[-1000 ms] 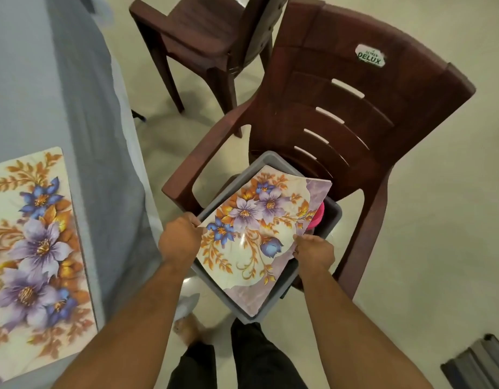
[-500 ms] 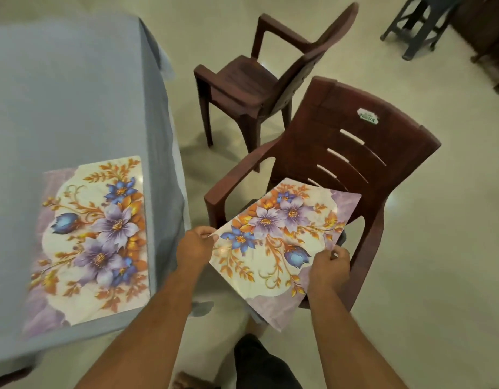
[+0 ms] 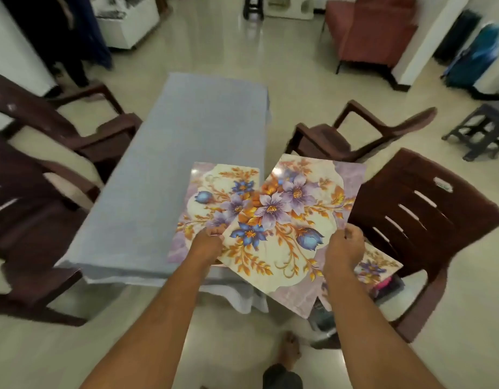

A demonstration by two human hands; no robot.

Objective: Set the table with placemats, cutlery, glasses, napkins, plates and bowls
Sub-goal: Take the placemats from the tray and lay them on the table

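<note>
I hold a floral placemat (image 3: pixel 293 220) in the air by its two side edges, over the near right corner of the table. My left hand (image 3: pixel 207 244) grips its left edge and my right hand (image 3: pixel 344 249) grips its right edge. A second floral placemat (image 3: pixel 214 197) lies flat on the grey-blue tablecloth (image 3: pixel 186 153), partly under the held one. A third floral placemat (image 3: pixel 379 269) lies in a bin on the brown chair (image 3: pixel 428 220) at my right, mostly hidden by my right arm.
Brown plastic chairs stand along the left side (image 3: pixel 46 175) and at the far right (image 3: pixel 355 136) of the table. A dark stool (image 3: pixel 484 127) and a red armchair (image 3: pixel 372 32) stand further off. My bare foot (image 3: pixel 289 349) is on the tiled floor below.
I have lifted the placemat out of the bin on the chair and swung it left, up over the table corner. My view has turned from the chair towards the table.
</note>
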